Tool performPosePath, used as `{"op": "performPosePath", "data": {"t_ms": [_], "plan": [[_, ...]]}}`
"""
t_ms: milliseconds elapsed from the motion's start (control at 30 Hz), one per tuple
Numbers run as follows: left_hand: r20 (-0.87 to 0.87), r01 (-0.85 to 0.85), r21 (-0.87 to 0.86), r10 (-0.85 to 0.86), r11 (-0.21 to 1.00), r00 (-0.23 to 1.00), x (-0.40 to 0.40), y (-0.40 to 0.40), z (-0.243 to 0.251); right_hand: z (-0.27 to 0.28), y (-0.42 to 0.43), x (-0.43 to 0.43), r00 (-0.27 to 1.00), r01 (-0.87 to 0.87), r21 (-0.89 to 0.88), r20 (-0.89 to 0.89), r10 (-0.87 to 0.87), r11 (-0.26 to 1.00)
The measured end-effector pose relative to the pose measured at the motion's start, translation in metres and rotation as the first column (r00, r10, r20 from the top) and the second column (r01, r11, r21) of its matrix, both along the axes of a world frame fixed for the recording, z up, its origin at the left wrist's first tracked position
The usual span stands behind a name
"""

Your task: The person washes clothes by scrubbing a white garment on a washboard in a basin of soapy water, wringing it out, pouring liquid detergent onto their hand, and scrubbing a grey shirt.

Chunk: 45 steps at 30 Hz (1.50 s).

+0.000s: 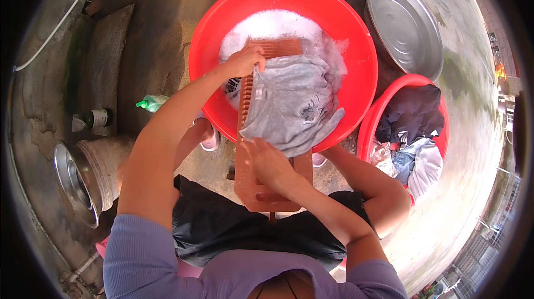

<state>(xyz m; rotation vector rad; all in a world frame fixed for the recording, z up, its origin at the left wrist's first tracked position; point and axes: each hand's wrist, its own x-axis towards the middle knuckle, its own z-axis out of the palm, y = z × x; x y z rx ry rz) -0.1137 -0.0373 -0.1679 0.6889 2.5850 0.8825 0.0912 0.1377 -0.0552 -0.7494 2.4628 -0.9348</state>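
Note:
A wet grey shirt [288,94] with a dark print and a small neck label lies spread over a brown washboard [277,49]. The washboard leans in a large red basin [358,61], its lower end between my knees. My left hand [246,61] pinches the shirt's edge at the upper left, beside the ridges. At the lower left corner of the shirt, my right hand [269,163] rests with its fingertips against the cloth and the board; whether it grips the fabric is hard to make out. White suds [275,24] float in the basin behind the board.
To the right stands a red bucket [367,124] of clothes [411,119], with a metal basin [404,28] behind it. On the left are a green-capped bottle [154,103], a dark green bottle [98,118] and a metal bowl [77,182] on a pale bucket [98,169].

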Motion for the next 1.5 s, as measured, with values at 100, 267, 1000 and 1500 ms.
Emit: {"op": "performPosePath", "data": {"t_ms": [100,267,1000,1500], "plan": [[-0.108,-0.283,-0.076,0.274,0.956,0.956,0.039,-0.028,-0.006,-0.013,-0.015,0.005,0.991,-0.13,-0.135,-0.011,0.13,0.982],[0.126,-0.22,0.004,0.217,0.976,0.968,0.112,0.01,0.025,-0.014,0.047,-0.058,0.975,-0.151,0.217,-0.129,0.182,0.964],[0.068,-0.704,-0.148,0.718,0.694,0.693,0.038,-0.001,-0.092,0.109,0.097,0.023,0.989,0.148,-0.193,0.044,-0.142,0.97],[-0.106,-0.376,0.1,0.385,0.921,0.917,0.024,0.001,0.009,-0.023,0.025,0.047,0.999,0.028,0.286,-0.031,-0.02,0.958]]}}
